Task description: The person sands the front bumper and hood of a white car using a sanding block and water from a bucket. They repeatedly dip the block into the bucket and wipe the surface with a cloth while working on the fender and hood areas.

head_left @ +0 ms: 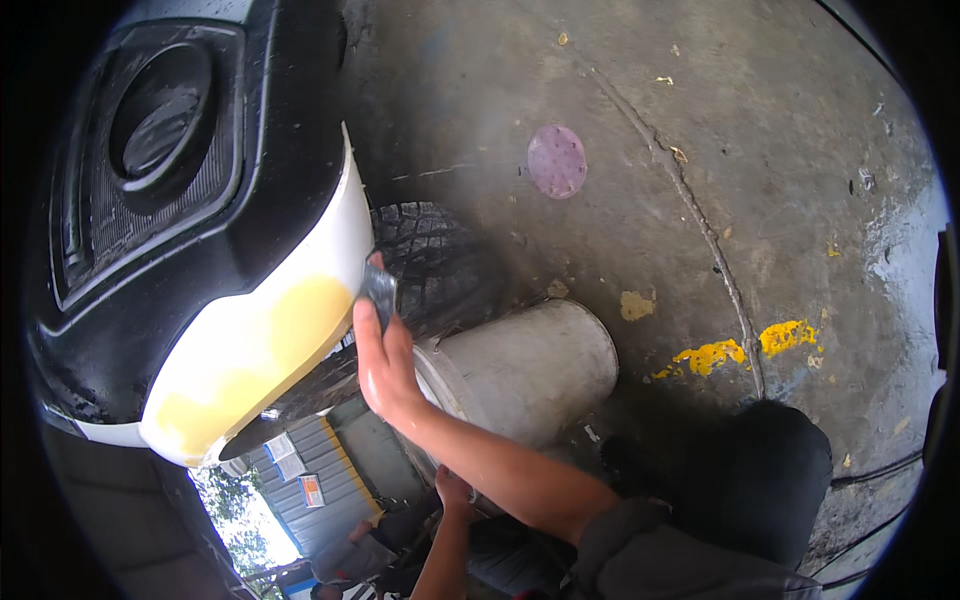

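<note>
My right hand [385,365] is closed around a small, flat, dark grey sanding pad [379,290], at the edge of a white curved vehicle panel [345,215]. Broad pale-yellow patches [305,315] mark the panel, which borders black plastic trim [225,235]. Lower down, my left hand [455,488] has its fingers curled beside the base of a grey metal bucket [520,365]. Whether it grips anything is hidden. Behind the panel's edge is a dark treaded tyre [430,255].
A purple round sanding disc [557,162] lies on the stained concrete floor [480,120]. A rough crack [690,205] crosses the floor near worn yellow paint [710,355]. Another person [355,555] is at the lower left, before a corrugated wall [315,520]. My knee [765,470] is at the lower right.
</note>
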Action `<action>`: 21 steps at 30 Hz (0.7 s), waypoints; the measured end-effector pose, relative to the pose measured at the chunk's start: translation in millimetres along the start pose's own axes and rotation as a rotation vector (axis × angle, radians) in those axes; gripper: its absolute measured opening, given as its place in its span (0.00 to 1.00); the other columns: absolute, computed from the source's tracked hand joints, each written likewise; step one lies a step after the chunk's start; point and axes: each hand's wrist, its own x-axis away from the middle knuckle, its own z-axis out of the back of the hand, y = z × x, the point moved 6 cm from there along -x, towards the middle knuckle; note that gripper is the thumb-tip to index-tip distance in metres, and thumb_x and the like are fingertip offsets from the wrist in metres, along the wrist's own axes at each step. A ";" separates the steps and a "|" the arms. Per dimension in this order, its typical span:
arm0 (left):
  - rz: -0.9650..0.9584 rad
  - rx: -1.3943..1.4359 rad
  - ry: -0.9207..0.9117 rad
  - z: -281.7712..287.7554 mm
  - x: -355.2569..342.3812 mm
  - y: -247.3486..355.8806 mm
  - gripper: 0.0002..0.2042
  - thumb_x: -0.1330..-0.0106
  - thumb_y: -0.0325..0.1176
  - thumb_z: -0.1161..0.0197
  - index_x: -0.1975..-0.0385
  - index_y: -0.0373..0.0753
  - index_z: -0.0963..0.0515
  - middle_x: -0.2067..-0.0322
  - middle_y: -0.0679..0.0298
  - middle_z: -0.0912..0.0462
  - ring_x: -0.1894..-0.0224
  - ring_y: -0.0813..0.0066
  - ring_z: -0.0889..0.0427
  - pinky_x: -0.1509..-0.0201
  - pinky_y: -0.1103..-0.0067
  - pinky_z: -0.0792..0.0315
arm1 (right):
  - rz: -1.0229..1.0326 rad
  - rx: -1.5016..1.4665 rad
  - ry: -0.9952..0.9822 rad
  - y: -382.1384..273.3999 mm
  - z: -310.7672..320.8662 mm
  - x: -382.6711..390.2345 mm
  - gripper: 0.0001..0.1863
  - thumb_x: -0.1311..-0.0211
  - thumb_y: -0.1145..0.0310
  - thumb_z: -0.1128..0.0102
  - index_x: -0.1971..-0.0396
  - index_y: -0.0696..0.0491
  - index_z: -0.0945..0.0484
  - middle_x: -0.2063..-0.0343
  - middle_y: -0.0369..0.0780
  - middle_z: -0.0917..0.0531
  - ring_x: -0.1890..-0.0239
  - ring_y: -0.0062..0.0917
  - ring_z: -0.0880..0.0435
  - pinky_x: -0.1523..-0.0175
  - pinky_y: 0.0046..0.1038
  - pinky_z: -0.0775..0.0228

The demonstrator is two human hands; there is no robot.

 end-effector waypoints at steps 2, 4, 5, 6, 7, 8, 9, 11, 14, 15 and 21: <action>-0.047 -0.138 0.051 11.8 -4.3 -9.4 0.24 0.39 0.16 0.40 0.41 0.36 0.22 0.54 0.59 0.15 0.57 0.70 0.16 0.53 0.74 0.21 | -0.186 -0.051 -0.060 -0.6 3.1 -31.3 0.38 0.18 0.51 0.60 0.24 0.67 0.50 0.25 0.57 0.41 0.22 0.45 0.41 0.20 0.35 0.52; -0.107 -0.314 0.065 -4.6 -1.2 10.9 0.22 0.39 0.18 0.38 0.42 0.36 0.21 0.56 0.59 0.14 0.58 0.70 0.16 0.54 0.74 0.21 | -0.182 -0.020 -0.086 -19.4 7.0 -68.2 0.38 0.18 0.52 0.60 0.24 0.69 0.50 0.25 0.61 0.43 0.22 0.50 0.44 0.20 0.37 0.53; -0.113 -0.435 0.049 -34.6 13.7 37.5 0.20 0.39 0.20 0.37 0.44 0.34 0.20 0.61 0.61 0.14 0.59 0.70 0.16 0.54 0.72 0.21 | -0.019 0.085 -0.030 -25.9 13.2 -60.4 0.38 0.17 0.53 0.61 0.25 0.70 0.51 0.24 0.62 0.46 0.21 0.52 0.46 0.20 0.38 0.54; -0.286 -0.478 0.007 -27.9 12.9 40.0 0.21 0.39 0.21 0.36 0.44 0.34 0.20 0.61 0.61 0.13 0.59 0.70 0.15 0.54 0.71 0.21 | 0.133 0.185 0.001 -34.8 6.0 -38.7 0.38 0.17 0.54 0.62 0.25 0.71 0.52 0.24 0.63 0.48 0.21 0.54 0.48 0.19 0.40 0.55; -0.454 -0.508 -0.024 -14.7 5.9 24.9 0.21 0.39 0.22 0.36 0.44 0.34 0.20 0.61 0.61 0.13 0.59 0.70 0.15 0.54 0.71 0.21 | 0.232 0.266 -0.012 -33.1 -4.7 -3.3 0.37 0.17 0.55 0.63 0.25 0.72 0.53 0.24 0.64 0.50 0.21 0.56 0.50 0.19 0.41 0.56; -0.396 -0.458 -0.017 -3.2 -8.4 5.6 0.20 0.40 0.23 0.36 0.46 0.34 0.19 0.60 0.59 0.12 0.58 0.69 0.15 0.53 0.70 0.21 | 0.271 0.371 -0.049 -22.0 -10.8 20.3 0.36 0.16 0.57 0.64 0.24 0.71 0.54 0.23 0.64 0.53 0.20 0.57 0.53 0.18 0.43 0.57; -0.224 -0.295 0.003 9.2 -20.5 -15.1 0.19 0.41 0.23 0.35 0.47 0.34 0.18 0.59 0.58 0.12 0.57 0.68 0.14 0.53 0.70 0.21 | 0.261 0.400 -0.080 -21.4 -13.4 23.5 0.35 0.17 0.59 0.64 0.23 0.69 0.55 0.22 0.63 0.56 0.20 0.58 0.55 0.19 0.44 0.57; -0.208 -0.251 0.022 28.2 -31.9 -27.9 0.18 0.42 0.25 0.34 0.50 0.33 0.16 0.56 0.55 0.11 0.55 0.67 0.14 0.52 0.69 0.22 | 0.138 0.176 -0.057 -33.8 -9.6 -12.4 0.34 0.17 0.59 0.62 0.23 0.68 0.51 0.23 0.63 0.53 0.21 0.58 0.52 0.20 0.45 0.53; -0.111 -0.357 0.038 5.1 -31.5 -20.0 0.19 0.45 0.23 0.36 0.51 0.33 0.15 0.58 0.53 0.12 0.56 0.66 0.14 0.51 0.70 0.22 | 0.119 0.187 -0.063 -47.9 -2.6 -49.6 0.34 0.18 0.58 0.59 0.24 0.68 0.48 0.23 0.62 0.51 0.21 0.58 0.48 0.21 0.47 0.51; -0.028 -0.325 0.029 -4.2 -28.9 -10.0 0.20 0.46 0.22 0.37 0.51 0.33 0.15 0.57 0.52 0.13 0.55 0.65 0.14 0.49 0.70 0.22 | 0.229 0.310 -0.046 -49.2 -9.7 -31.2 0.34 0.18 0.59 0.59 0.24 0.68 0.48 0.23 0.62 0.51 0.21 0.57 0.48 0.21 0.47 0.52; -0.173 -0.365 0.060 18.4 -18.2 -10.6 0.21 0.48 0.24 0.35 0.51 0.34 0.15 0.52 0.48 0.14 0.50 0.57 0.15 0.41 0.65 0.24 | 0.344 0.526 -0.079 -58.8 -17.3 -28.3 0.32 0.20 0.64 0.57 0.24 0.64 0.46 0.23 0.58 0.45 0.20 0.47 0.47 0.20 0.38 0.52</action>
